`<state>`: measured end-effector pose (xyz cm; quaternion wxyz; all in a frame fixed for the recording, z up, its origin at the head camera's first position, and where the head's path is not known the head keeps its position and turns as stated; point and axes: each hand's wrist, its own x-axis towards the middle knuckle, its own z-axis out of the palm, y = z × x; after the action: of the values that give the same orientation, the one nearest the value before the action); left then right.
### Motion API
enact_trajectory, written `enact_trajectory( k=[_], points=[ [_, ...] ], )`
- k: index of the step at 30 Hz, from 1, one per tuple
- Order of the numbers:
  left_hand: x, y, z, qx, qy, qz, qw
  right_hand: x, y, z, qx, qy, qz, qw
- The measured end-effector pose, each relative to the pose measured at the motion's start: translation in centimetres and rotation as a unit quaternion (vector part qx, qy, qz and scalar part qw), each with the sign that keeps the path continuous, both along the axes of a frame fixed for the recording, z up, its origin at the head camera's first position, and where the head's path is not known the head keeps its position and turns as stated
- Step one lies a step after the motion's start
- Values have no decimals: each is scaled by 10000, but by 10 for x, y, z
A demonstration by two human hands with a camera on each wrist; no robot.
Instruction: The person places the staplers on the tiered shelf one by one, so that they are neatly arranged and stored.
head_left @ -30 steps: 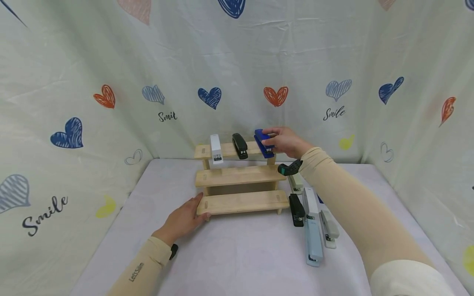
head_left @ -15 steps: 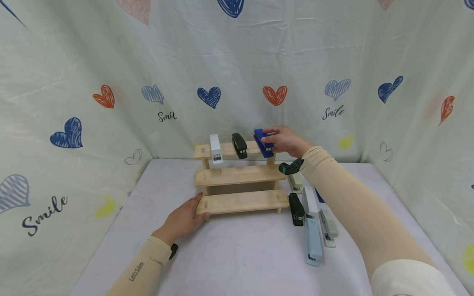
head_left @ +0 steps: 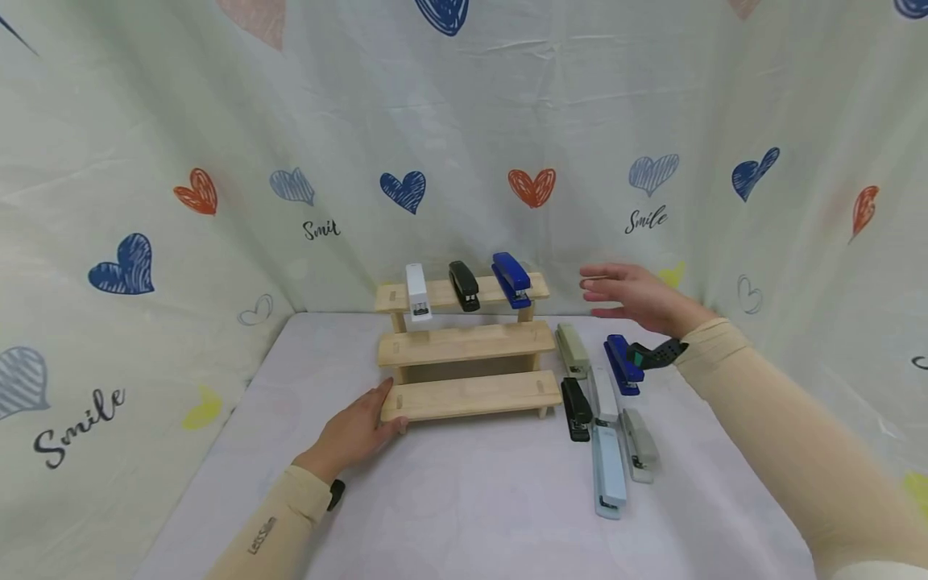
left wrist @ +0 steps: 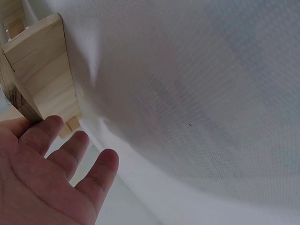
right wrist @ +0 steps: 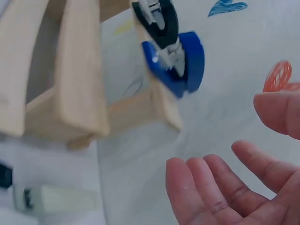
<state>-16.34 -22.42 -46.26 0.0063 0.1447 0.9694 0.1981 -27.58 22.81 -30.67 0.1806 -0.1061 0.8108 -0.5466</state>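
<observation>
At the wooden three-tier display stand [head_left: 471,395], my left hand [head_left: 354,431] holds the left end of the lowest shelf, thumb at the front edge. The left wrist view has the shelf corner [left wrist: 42,61] at the index finger, the other fingers spread off the wood. My right hand [head_left: 641,296] hovers right of the top shelf, fingers extended, nothing in it. Along the top shelf stand a white stapler [head_left: 418,292], a black stapler [head_left: 464,285] and a blue stapler [head_left: 511,280]. In the right wrist view the blue stapler [right wrist: 194,61] is apart from the fingertips [right wrist: 178,176].
Right of the stand lie several more staplers: pale green [head_left: 573,351], black [head_left: 577,409], white [head_left: 603,395], light blue [head_left: 609,471], grey-white [head_left: 640,445] and blue [head_left: 623,364]. A heart-patterned curtain [head_left: 471,121] hangs close behind. White cloth covers the table [head_left: 464,499].
My right hand has let go of the blue stapler on the top shelf and moved right, its fingers extending. The left hand stays at the lowest shelf.
</observation>
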Motion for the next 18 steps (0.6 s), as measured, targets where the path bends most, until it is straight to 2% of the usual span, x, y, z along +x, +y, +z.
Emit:
enact_trajectory(
  k=[9,18],
  points=[
    [1,1,1,58,-5,37,10000,46,63,-52,132,-140,-46,9998],
    [2,2,2,62,-17,35,10000,86,90,-103,194,-473,-273,9983]
  ],
)
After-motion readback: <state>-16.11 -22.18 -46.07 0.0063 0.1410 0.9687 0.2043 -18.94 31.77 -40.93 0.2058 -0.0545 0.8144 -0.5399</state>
